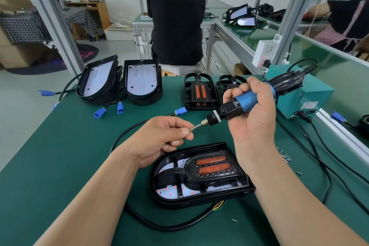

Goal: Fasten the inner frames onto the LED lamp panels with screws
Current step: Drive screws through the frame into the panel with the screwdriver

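Just above the lamp panel (167, 192), which lies on the green worktop (60, 166) with an inner frame (211, 170) seated in it, the right hand (253, 110) has its grip wrapped around the blue electric screwdriver (245, 102). The left hand (159, 138) has its grip pinched on the tip of the bit (197, 126); no screw can be made out there. Loose screws (285, 157) lie right of the panel, and spare frames (199, 92) lie beyond it.

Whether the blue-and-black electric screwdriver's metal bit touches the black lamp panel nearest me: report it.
Apart. The head view shows the blue-and-black electric screwdriver's bit pinched in the left hand, raised over green mat, short of the black lamp panel.
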Available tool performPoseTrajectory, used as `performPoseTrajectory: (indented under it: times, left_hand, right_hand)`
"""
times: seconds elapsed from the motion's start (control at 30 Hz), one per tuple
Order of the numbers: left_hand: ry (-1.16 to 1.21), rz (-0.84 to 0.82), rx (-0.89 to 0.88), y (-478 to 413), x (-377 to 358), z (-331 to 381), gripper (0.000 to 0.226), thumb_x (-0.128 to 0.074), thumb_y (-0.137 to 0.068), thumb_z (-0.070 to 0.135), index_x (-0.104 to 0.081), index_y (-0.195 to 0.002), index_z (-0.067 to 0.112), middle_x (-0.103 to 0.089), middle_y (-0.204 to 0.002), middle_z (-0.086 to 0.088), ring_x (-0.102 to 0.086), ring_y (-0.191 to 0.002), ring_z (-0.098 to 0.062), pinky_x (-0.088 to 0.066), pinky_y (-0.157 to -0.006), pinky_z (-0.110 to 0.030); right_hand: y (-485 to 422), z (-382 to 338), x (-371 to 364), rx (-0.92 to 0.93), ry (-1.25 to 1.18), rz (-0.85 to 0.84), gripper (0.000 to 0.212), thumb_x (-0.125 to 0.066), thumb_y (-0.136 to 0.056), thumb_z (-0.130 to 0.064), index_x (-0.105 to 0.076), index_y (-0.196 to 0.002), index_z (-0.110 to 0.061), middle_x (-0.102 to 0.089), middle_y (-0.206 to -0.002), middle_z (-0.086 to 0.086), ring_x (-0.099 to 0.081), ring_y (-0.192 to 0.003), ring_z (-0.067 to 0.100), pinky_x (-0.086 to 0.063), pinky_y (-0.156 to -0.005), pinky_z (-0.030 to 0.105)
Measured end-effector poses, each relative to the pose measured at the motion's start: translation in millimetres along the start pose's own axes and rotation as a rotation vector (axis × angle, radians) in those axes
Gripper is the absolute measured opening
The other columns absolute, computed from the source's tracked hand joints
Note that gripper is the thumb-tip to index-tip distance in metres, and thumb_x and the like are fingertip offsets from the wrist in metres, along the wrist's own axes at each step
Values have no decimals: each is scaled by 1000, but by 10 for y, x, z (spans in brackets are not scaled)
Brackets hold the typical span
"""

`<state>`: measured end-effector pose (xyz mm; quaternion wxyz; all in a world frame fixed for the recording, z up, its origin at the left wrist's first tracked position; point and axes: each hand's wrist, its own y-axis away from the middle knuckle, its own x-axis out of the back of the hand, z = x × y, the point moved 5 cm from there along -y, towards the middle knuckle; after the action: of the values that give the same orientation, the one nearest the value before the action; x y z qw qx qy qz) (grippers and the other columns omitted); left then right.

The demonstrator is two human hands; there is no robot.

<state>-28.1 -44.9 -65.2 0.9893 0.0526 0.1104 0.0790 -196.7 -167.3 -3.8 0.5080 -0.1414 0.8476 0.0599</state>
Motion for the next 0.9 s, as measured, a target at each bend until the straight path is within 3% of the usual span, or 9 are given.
performPoseTrajectory:
  times: [0.9]
  left_hand:
    - [-24, -20, -16, 18, -3, 16, 20, -71, -88, 10, -73, -107, 3, -71, -85, -10, -43, -57, -8, -31, -45, -13]
  right_hand:
    - [7, -17, -3, 26, 23, -84, 7, -62, -98, -7, -60, -104, -10, -56, -79, 2, -55, -68, 16, -56, -82, 37]
